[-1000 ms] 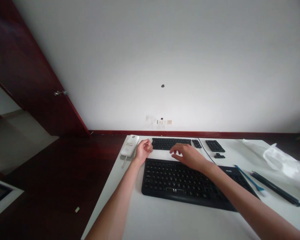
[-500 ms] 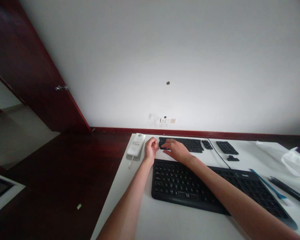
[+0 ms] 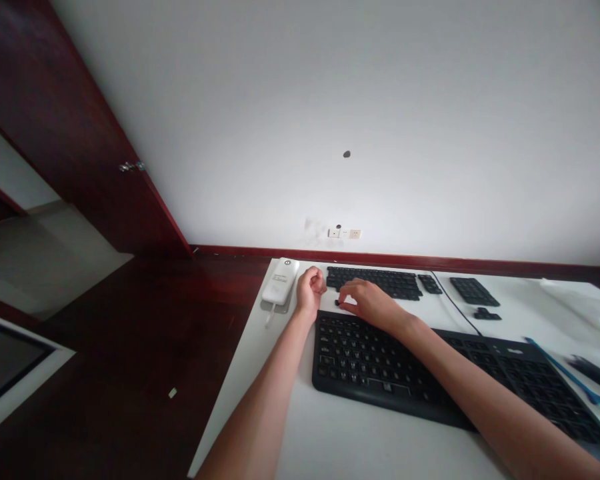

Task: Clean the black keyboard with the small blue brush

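A black keyboard [image 3: 360, 360] with its keycaps off lies across the white table, under my right forearm. Behind it, loose black keycaps [image 3: 375, 279] are laid out in rows. My right hand [image 3: 367, 300] is just above the keyboard's back edge, with thumb and forefinger pinched on a small black keycap [image 3: 338, 303]. My left hand [image 3: 311, 288] is curled closed, its edge near the table, left of the keycap rows; whatever is inside its fingers is hidden.
A white phone-like device [image 3: 281, 283] with a short cable lies left of my left hand. Farther right are more keycap groups [image 3: 474, 291], the keyboard's cord [image 3: 455, 303], a blue brush [image 3: 567, 370], a black pen-like tool [image 3: 597, 375] and a white bag [image 3: 580, 303].
My right hand has drawn back a little from the keycap rows, and a single keycap now shows at its fingertips. My left hand stays curled. The view has shifted slightly left.
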A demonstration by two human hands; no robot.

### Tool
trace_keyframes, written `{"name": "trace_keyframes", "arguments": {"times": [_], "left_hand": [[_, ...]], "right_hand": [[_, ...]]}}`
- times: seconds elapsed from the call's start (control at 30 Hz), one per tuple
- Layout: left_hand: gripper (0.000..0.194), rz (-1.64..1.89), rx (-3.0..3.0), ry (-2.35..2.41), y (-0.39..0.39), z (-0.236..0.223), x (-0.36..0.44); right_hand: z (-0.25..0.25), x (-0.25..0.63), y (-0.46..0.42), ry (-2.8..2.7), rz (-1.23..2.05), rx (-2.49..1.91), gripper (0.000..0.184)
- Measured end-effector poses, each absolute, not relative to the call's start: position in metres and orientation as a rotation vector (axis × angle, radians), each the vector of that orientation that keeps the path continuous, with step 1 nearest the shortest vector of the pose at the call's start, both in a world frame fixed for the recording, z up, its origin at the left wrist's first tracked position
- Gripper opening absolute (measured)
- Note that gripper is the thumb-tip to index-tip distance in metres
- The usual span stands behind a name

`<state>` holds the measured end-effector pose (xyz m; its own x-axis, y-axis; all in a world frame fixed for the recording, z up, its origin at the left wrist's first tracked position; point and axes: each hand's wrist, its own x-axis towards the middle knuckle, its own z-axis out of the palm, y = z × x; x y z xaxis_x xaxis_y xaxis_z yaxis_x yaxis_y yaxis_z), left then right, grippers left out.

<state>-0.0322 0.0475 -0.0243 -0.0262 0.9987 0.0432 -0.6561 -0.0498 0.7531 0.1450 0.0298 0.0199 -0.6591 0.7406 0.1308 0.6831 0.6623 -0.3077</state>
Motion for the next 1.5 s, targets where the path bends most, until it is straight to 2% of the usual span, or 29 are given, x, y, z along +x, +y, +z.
{"name": "trace_keyframes", "arguments": {"times": [0.17, 0.3, 0.43, 0.53, 0.8, 1.07, 1.3, 1.4, 1.5], "left_hand": [[0.035, 1.486, 0.685, 0.663, 0.046, -0.023, -0.033], [0.034, 1.477, 0.695, 0.656, 0.045, -0.022, -0.032], [0.034, 1.479, 0.713, 0.633, 0.044, -0.022, -0.031], [0.036, 1.475, 0.718, 0.626, 0.044, -0.023, -0.031], [0.035, 1.481, 0.704, 0.640, 0.046, -0.026, -0.031], [0.033, 1.483, 0.697, 0.625, 0.050, -0.028, -0.030], [0.026, 1.493, 0.709, 0.607, 0.051, -0.032, -0.030], [0.027, 1.484, 0.717, 0.604, 0.052, -0.033, -0.030], [0.031, 1.476, 0.711, 0.614, 0.052, -0.032, -0.029]], "right_hand": [[0.026, 0.148, 0.028, -2.598, 0.420, -1.178, 0.013], [0.049, 0.140, -0.002, -2.536, 0.604, -1.125, 0.024], [0.062, 0.120, -0.042, -2.601, 0.894, -1.010, 0.020], [0.059, 0.106, -0.063, -2.632, 0.947, -1.024, 0.021], [0.049, 0.093, -0.078, -2.700, 0.889, -1.247, 0.019], [0.045, 0.089, -0.089, -2.784, 0.651, -1.220, 0.004], [0.039, 0.090, -0.095, -2.805, 0.425, -1.068, 0.009], [0.036, 0.088, -0.098, -2.856, 0.299, -1.084, 0.008], [0.044, 0.085, -0.099, -2.898, 0.329, -1.134, 0.006]]}}
